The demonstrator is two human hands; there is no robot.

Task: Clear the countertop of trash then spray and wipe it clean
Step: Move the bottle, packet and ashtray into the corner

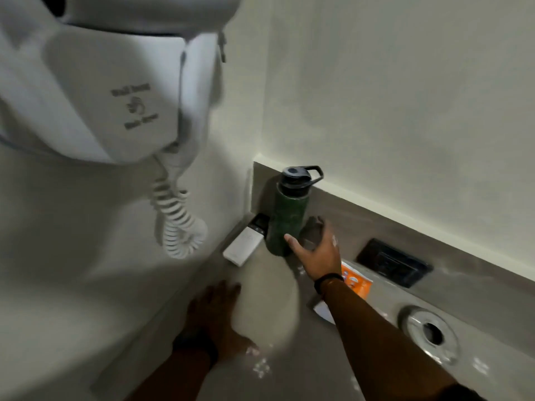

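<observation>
A dark green bottle (286, 221) with a black loop lid stands upright in the back corner of the grey countertop (269, 290). My right hand (317, 251) reaches to it with fingers spread, the thumb tip touching the bottle's lower side, no grip closed. My left hand (215, 316) lies flat, palm down, on the counter near the left wall, holding nothing. An orange and white wrapper (357, 282) lies behind my right wrist. A white scrap (322, 311) peeks out under my right forearm. Small white crumbs (260, 367) dot the counter near my left wrist.
A white box with a black end (244, 244) leans in the corner left of the bottle. A wall-mounted hair dryer (110, 91) with a coiled cord (179, 224) hangs at upper left. A black socket plate (393, 261) sits on the backsplash; a round metal opening (431, 332) is in the counter.
</observation>
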